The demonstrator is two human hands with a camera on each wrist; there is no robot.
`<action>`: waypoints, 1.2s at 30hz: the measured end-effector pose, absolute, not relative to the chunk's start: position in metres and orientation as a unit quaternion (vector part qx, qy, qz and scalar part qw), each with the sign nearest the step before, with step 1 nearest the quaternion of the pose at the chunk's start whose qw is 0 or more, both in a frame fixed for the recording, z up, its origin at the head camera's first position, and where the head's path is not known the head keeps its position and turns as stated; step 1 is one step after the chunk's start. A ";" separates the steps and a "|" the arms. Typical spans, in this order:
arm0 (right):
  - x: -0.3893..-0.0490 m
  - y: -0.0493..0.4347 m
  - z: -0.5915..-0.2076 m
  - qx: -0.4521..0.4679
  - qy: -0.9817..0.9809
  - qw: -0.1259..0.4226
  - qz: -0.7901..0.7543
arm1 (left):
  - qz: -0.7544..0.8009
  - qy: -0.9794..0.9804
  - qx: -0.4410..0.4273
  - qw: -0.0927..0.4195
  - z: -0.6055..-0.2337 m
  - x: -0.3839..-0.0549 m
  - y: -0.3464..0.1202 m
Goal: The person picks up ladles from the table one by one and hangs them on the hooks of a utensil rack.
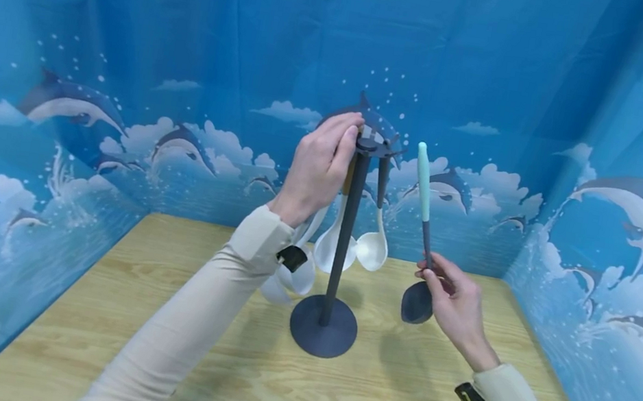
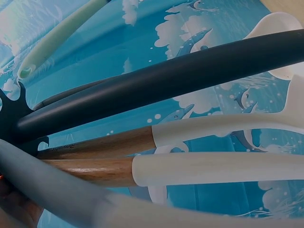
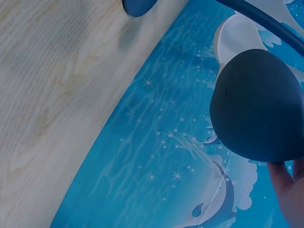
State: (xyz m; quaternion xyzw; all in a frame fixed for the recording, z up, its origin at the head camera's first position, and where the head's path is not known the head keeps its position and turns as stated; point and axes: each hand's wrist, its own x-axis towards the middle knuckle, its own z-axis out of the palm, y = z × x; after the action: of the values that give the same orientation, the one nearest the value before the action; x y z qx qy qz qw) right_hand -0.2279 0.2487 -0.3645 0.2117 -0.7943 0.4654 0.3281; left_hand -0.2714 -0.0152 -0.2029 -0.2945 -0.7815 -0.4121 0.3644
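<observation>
A black utensil stand (image 1: 342, 245) with a round base and a hooked top stands upright on the table. My left hand (image 1: 322, 162) grips the hooked top, its fingertips partly hidden behind it. To the right of the stand, my right hand (image 1: 456, 304) pinches the dark neck of a ladle (image 1: 424, 181), close to the bowl. This ladle is tilted slightly, mint-green handle up, its black bowl (image 3: 259, 107) hanging low. White-headed utensils hang around the pole, among them a white ladle (image 1: 372, 250) on the right. Wooden handles (image 2: 99, 171) and a grey handle (image 2: 52, 185) show near my left hand.
The light wooden table (image 1: 90, 332) lies under the stand. Behind it and along both sides hangs a blue curtain (image 1: 297, 30) printed with dolphins and clouds. The stand's round base (image 1: 308, 333) rests near the middle of the table.
</observation>
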 end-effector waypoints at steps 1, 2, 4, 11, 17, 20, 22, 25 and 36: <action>-0.228 0.248 -0.364 0.216 -0.793 0.333 0.462 | -0.412 -0.780 -0.295 0.366 -0.203 -0.272 -0.015; -0.228 0.248 -0.365 0.220 -0.792 0.337 0.458 | -0.412 -0.780 -0.296 0.367 -0.203 -0.271 -0.015; -0.228 0.249 -0.365 0.226 -0.792 0.343 0.452 | -0.412 -0.780 -0.295 0.366 -0.203 -0.271 -0.015; -0.229 0.249 -0.365 0.231 -0.797 0.353 0.433 | -0.414 -0.781 -0.294 0.363 -0.203 -0.271 -0.016; -0.229 0.244 -0.361 0.238 -0.789 0.361 0.436 | -0.415 -0.780 -0.294 0.364 -0.203 -0.271 -0.016; -0.228 0.243 -0.360 0.241 -0.793 0.363 0.426 | -0.414 -0.780 -0.295 0.363 -0.203 -0.271 -0.015; -0.228 0.244 -0.361 0.243 -0.798 0.361 0.416 | -0.414 -0.779 -0.298 0.364 -0.203 -0.271 -0.015; -0.228 0.245 -0.362 0.242 -0.804 0.360 0.407 | -0.413 -0.779 -0.300 0.364 -0.204 -0.271 -0.015; -0.229 0.244 -0.362 0.251 -0.808 0.354 0.399 | -0.414 -0.778 -0.298 0.367 -0.204 -0.272 -0.015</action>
State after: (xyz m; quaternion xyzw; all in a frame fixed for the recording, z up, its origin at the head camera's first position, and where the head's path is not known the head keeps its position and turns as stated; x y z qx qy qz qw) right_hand -0.2292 0.2436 -0.3623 0.2515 -0.8075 0.3993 0.3539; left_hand -0.2722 -0.0149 -0.2038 -0.2983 -0.7782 -0.4135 0.3666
